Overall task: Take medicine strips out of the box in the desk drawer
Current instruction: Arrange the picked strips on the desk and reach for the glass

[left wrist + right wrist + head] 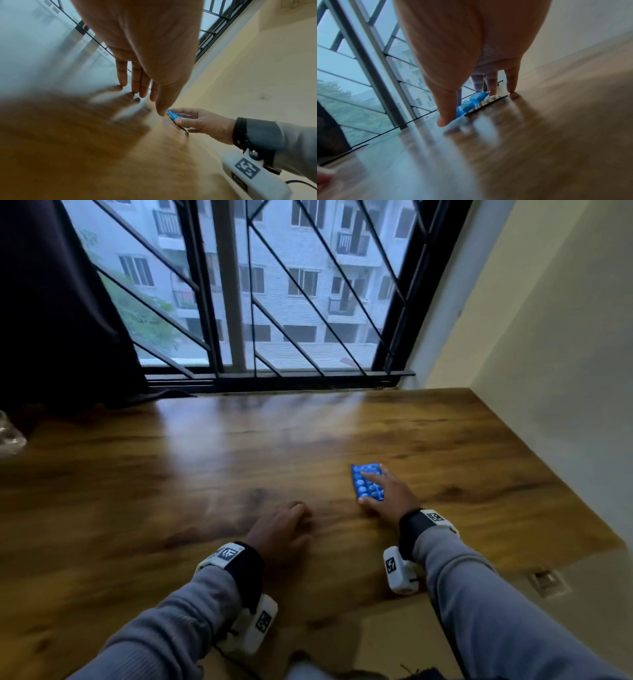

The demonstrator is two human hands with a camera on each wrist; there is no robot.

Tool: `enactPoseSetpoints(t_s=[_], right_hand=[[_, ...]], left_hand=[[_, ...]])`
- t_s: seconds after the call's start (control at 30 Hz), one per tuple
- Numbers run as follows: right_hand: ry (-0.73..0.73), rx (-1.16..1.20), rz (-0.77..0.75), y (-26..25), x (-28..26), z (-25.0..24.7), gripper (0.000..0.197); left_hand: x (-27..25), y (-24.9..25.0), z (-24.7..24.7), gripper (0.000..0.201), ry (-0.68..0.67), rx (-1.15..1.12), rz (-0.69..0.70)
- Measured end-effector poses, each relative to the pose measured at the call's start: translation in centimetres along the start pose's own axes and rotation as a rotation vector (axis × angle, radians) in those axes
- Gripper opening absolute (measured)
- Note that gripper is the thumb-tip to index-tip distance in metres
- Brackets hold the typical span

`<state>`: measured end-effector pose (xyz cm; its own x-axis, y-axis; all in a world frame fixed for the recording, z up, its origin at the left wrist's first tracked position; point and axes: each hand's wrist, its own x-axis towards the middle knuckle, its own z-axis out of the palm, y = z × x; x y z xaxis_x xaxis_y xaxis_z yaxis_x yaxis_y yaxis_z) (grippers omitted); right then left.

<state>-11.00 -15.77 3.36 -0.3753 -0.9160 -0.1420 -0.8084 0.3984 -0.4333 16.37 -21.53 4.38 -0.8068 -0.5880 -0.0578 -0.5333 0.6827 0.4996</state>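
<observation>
A stack of medicine strips lies flat on the wooden desk (205, 474), right of centre. The top strip is bright blue (363, 489) (173, 115) (475, 99). The right wrist view shows a dark strip with yellow pills (485, 103) under it. My right hand (385, 494) rests on the stack with straight, spread fingers, the thumb (445, 116) at the near end. My left hand (281, 525) (140, 81) lies flat on the desk to the left of the strips and holds nothing. No drawer or box is in view.
A window with a black grille (274, 302) runs along the desk's far edge, with a dark curtain (51, 320) at the left. A clear plastic object (10, 436) sits at the far left. A cream wall (548, 371) borders the desk's right side.
</observation>
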Motion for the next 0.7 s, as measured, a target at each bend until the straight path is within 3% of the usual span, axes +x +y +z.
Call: enactPoseSetpoints(t_s=[0.1,0.13,0.27,0.43,0.6,0.7], right_hand=[[0.004,-0.054,-0.057,-3.9,1.8,1.5,0.061],[-0.022,-0.096,-0.143,-8.0,4.1,2.3,0.061],[-0.019,-0.187,-0.185,-11.7,5.1,3.7,0.060],[-0.039,-0.240,-0.246,-13.7,4.3,5.4,0.062],[-0.042,-0.055,-0.275,-12.4,4.7,5.1,0.066],[-0.090,-0.121,-0.314,-11.3,5.0,4.6,0.060]], left_hand=[[0.0,-2.5,-1.8,0.045,0.042,0.011,-0.026],[-0.4,-5.0,-3.4,0.046,0.094,0.014,-0.077],[1.5,-6.2,-4.4,0.057,0.060,0.012,-0.144],[2.9,-6.9,-4.1,0.066,0.097,0.055,-0.192],[4.8,-8.2,-3.8,0.070,0.084,0.059,-0.328],[5.3,-8.9,-3.4,0.068,0.070,0.044,-0.343]])
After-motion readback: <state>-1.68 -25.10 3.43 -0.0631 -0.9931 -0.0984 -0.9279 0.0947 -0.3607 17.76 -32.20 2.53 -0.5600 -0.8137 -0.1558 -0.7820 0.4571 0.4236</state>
